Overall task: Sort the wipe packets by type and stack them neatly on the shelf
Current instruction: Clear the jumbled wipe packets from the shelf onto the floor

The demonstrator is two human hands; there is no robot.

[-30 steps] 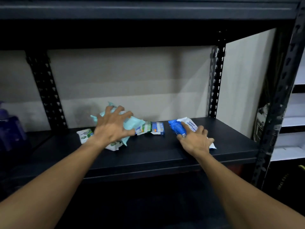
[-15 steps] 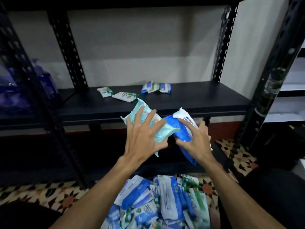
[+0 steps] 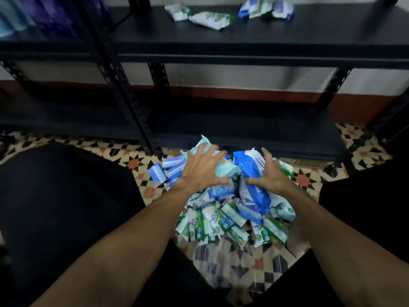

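Tiled floor [image 3: 243,262], splayed grips [image 3: 203,168] seemingly clutching packets [image 3: 229,170]

Arms outstretched, left hand [image 3: 203,169] grips teal packet [image 3: 228,170], right hand [image 3: 273,173] blue packet [image 3: 242,160].

Dim indoor shot, underexposed overall. The shelf [image 3: 265,36] boards and the gap beneath go near black with almost no detail. Soft even light reaches the forearms and the backs of the left hand [image 3: 202,171] and right hand [image 3: 272,176]; no glare, no hard shadows. The teal packet [image 3: 228,170] and blue packet [image 3: 245,162] they hold are the brightest spots and fairly sharp. The packet pile [image 3: 232,218] is softer, smeared at its lower edge, and the floor tiles [image 3: 243,269] are blurred too. The bottles [image 3: 51,16] top left are heavily blurred. Wide-angle bend: the shelf post [image 3: 124,91] leans and the edges stretch. Dark clothing [image 3: 66,207] is crushed to black.
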